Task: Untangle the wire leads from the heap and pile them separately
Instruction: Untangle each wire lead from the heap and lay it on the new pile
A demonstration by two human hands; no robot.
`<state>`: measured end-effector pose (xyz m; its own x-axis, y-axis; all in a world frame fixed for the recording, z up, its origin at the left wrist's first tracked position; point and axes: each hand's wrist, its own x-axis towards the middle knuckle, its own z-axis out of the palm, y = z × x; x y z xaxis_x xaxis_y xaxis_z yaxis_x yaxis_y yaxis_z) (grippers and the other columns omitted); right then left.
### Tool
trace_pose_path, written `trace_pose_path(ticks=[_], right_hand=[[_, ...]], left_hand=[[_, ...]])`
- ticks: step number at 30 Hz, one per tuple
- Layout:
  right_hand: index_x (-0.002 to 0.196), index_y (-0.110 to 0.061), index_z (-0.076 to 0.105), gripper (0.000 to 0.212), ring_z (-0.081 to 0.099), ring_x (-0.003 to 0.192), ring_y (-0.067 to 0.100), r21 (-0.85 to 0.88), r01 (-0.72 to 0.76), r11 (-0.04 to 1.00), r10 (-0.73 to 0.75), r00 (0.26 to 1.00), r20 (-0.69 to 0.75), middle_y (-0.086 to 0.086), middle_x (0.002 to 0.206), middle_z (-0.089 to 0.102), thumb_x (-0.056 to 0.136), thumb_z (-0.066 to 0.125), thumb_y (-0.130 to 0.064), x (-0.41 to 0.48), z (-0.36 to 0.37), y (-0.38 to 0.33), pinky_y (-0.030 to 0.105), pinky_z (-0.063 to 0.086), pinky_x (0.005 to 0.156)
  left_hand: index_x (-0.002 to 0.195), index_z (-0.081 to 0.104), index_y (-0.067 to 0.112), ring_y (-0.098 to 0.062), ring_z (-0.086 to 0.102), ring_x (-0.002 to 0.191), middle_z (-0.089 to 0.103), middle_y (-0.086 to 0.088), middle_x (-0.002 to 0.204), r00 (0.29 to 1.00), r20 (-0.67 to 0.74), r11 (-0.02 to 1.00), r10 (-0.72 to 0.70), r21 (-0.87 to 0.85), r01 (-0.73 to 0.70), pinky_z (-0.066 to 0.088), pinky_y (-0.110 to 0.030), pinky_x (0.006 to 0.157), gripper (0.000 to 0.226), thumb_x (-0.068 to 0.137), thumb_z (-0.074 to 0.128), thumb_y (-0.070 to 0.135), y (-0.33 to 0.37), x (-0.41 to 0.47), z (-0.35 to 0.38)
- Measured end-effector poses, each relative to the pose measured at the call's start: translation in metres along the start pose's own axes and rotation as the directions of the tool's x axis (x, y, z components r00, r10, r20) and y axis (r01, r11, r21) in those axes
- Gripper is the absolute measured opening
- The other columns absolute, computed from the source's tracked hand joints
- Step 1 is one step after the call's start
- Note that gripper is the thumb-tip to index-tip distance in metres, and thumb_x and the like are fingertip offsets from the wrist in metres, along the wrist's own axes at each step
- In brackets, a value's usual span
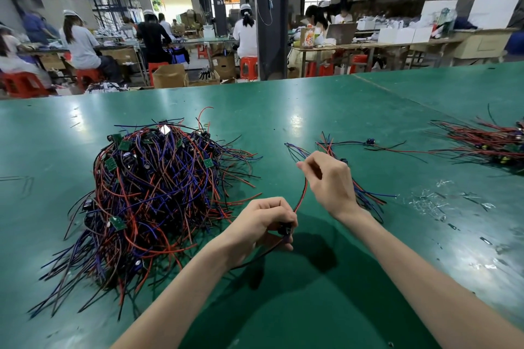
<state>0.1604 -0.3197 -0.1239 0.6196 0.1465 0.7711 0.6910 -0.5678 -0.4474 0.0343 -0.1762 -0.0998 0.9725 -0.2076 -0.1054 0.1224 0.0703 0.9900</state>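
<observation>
We hold one red-and-black wire lead [301, 197] above the green bench [312, 306], just right of the tangled heap [158, 193]. Our left hand [263, 221] curls around its dark connector end; our right hand [331, 181] pinches the wire higher up. It seems freed, so next it should go onto the small pile [337, 147] beyond, which our right hand partly hides.
</observation>
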Motion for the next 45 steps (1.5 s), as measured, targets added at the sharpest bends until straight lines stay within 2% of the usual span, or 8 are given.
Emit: trace_pose_path(ticks=[4,9,12,14,19,30,37,45], right_hand=[[0.063,-0.011,0.056,0.027,0.046,0.044,0.009,0.297,-0.439,0.848,0.416,0.899,0.140,-0.005,0.052,0.053,0.086,0.068,-0.020,0.005,-0.002,-0.001,0.018,0.038,0.048],[0.067,-0.007,0.051,0.025,0.038,0.030,0.003,0.550,-0.827,-0.119,0.682,0.334,0.650,-0.003,0.040,0.046,0.089,0.060,-0.009,0.015,-0.010,-0.004,0.012,0.032,0.030],[0.067,-0.007,0.049,0.026,0.041,0.027,0.001,0.475,-0.815,-0.332,0.591,0.213,0.778,-0.003,0.037,0.046,0.092,0.056,-0.009,0.015,-0.012,-0.003,0.009,0.033,0.030],[0.067,-0.006,0.050,0.025,0.043,0.028,0.002,0.506,-0.832,-0.227,0.634,0.268,0.725,-0.003,0.037,0.048,0.090,0.059,-0.008,0.013,-0.009,-0.004,0.012,0.036,0.030],[0.071,-0.007,0.058,0.025,0.054,0.045,0.015,0.474,-0.633,0.612,0.592,0.764,0.257,0.008,0.058,0.060,0.088,0.067,-0.022,0.008,-0.006,-0.008,0.024,0.047,0.042],[0.081,-0.007,0.063,0.009,0.061,0.063,0.013,0.459,-0.810,0.365,0.012,0.497,0.868,0.005,0.071,0.066,0.079,0.067,-0.015,-0.020,-0.005,-0.063,0.023,0.053,0.063],[0.084,-0.006,0.070,0.006,0.059,0.058,0.004,0.499,-0.828,0.255,0.209,0.551,0.808,-0.003,0.070,0.070,0.079,0.066,-0.007,-0.016,-0.003,-0.062,0.017,0.049,0.055],[0.083,-0.003,0.066,0.003,0.053,0.044,0.005,0.525,-0.839,0.144,0.434,0.531,0.728,0.006,0.073,0.061,0.080,0.067,-0.002,-0.006,-0.007,-0.055,0.014,0.044,0.044]], left_hand=[[0.062,0.056,0.012,-0.015,0.055,0.050,0.058,-0.003,0.058,0.999,-0.019,0.999,0.030,0.026,-0.029,0.051,-0.026,0.051,0.031,0.089,0.050,-0.002,0.002,0.000,-0.001],[0.058,0.059,0.018,-0.013,0.055,0.051,0.058,-0.001,0.060,0.999,-0.025,0.998,0.040,0.057,-0.039,0.051,-0.026,0.052,0.036,0.088,0.053,-0.001,0.001,0.001,-0.003],[0.058,0.059,0.019,-0.013,0.056,0.052,0.059,0.000,0.061,0.999,0.003,0.997,0.038,0.068,-0.038,0.052,-0.026,0.052,0.030,0.083,0.059,0.004,0.000,0.001,-0.002],[0.059,0.058,0.019,-0.013,0.056,0.052,0.059,0.000,0.061,0.999,0.023,0.997,0.028,0.072,-0.030,0.052,-0.026,0.052,0.023,0.079,0.061,0.008,0.001,0.001,-0.002],[0.063,0.059,0.016,-0.008,0.055,0.056,0.061,0.003,0.064,0.999,-0.030,0.997,0.040,0.074,-0.038,0.048,-0.020,0.052,0.028,0.087,0.057,0.002,0.000,0.002,-0.002],[0.072,0.066,0.012,-0.011,0.054,0.049,0.063,-0.001,0.063,0.901,-0.420,0.975,0.107,-0.133,-0.178,0.043,-0.018,0.047,0.013,0.084,0.065,0.012,0.006,0.007,-0.015],[0.103,0.066,0.014,-0.011,0.057,0.081,0.067,0.003,0.090,0.895,-0.434,0.991,0.101,-0.035,-0.128,0.044,-0.029,0.077,0.026,0.092,0.054,0.035,-0.004,0.016,-0.015],[0.081,0.064,0.005,-0.006,0.054,0.053,0.064,0.001,0.064,0.945,-0.302,0.990,0.124,0.096,-0.100,0.045,-0.014,0.052,0.012,0.091,0.058,0.008,-0.015,0.016,-0.012]])
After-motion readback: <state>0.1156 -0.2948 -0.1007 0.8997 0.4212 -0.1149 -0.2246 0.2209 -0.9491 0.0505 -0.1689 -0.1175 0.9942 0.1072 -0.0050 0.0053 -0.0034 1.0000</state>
